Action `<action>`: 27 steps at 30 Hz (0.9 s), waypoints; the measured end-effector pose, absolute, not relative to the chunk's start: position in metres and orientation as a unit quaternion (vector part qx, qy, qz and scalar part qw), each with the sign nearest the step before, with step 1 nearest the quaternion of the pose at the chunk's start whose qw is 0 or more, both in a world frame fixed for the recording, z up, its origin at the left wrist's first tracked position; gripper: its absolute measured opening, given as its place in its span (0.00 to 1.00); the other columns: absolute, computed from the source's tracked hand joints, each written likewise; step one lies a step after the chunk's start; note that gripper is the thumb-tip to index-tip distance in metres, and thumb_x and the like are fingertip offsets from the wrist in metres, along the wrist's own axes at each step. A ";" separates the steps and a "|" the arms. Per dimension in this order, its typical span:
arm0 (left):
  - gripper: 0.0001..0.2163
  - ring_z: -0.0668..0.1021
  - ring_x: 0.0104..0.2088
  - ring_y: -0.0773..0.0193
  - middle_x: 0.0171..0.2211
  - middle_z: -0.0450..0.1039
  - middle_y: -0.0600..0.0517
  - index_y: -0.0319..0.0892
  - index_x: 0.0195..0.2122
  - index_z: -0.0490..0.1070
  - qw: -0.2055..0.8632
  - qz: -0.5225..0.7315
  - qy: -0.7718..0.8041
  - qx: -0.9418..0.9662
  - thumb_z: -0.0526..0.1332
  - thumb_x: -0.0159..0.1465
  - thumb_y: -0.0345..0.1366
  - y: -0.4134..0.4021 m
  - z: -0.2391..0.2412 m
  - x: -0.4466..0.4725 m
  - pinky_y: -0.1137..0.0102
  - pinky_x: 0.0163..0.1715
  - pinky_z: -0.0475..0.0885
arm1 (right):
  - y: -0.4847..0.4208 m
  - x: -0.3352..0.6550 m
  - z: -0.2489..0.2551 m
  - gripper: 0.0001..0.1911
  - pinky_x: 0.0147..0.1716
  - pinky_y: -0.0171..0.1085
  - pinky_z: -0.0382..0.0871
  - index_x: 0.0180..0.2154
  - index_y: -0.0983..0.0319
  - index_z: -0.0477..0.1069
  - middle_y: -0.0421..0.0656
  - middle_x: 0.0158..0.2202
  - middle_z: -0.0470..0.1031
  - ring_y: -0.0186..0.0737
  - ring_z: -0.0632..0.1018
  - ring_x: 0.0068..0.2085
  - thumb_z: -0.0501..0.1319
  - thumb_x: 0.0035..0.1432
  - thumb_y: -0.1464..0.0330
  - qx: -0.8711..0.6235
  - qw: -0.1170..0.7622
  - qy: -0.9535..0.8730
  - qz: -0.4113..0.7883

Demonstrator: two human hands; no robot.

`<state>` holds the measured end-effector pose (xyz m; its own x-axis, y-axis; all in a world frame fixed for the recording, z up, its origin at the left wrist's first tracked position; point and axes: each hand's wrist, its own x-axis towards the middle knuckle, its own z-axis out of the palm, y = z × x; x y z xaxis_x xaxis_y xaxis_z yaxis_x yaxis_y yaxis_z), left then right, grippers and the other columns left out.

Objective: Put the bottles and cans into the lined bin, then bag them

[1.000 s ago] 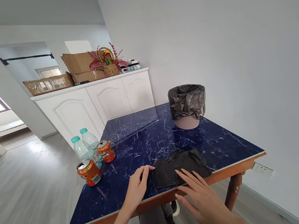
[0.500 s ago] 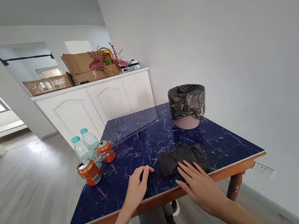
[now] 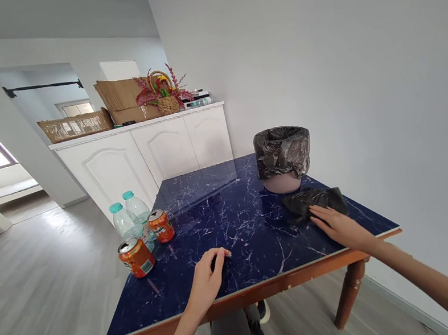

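A folded black plastic bag (image 3: 314, 198) lies on the right side of the dark blue table, just in front of the bin. My right hand (image 3: 341, 227) is closed on its near edge, fingers close together; part of the bag is hidden under them. Near the table's front edge, my left hand (image 3: 209, 274) rests with its fingers curled and nothing visible in them. A pinkish bin (image 3: 282, 183) stands upright at the far right, lined with a black bag (image 3: 284, 154) folded over its rim.
Two orange cans (image 3: 136, 258) and two clear bottles with teal caps (image 3: 123, 220) stand by the table's left edge. Behind is a white cabinet (image 3: 107, 170) bearing cardboard boxes (image 3: 75, 126) and a flower basket (image 3: 168, 105). A grey wall (image 3: 364, 79) borders the right side.
My right hand has moved right and away from me, bringing the black plastic bag from the front middle of the table to near the bin. My left hand has stayed in place.
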<state>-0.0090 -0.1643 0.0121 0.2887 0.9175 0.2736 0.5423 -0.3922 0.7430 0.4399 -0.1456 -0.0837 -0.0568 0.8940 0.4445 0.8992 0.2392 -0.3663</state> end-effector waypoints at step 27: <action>0.18 0.78 0.62 0.51 0.59 0.79 0.46 0.48 0.50 0.78 0.186 0.320 0.454 0.810 0.55 0.77 0.53 -0.128 -0.004 -0.010 0.54 0.65 0.72 | -0.119 0.380 -0.068 0.33 0.75 0.59 0.56 0.70 0.67 0.65 0.58 0.74 0.63 0.54 0.60 0.77 0.49 0.78 0.51 -0.584 0.384 -0.710 -0.088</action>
<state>-0.0099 -0.1281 -0.0038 0.3823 0.8556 0.3491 0.6173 -0.5176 0.5924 0.3796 -0.1193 -0.0675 -0.0239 0.7617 0.6475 0.8961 0.3034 -0.3238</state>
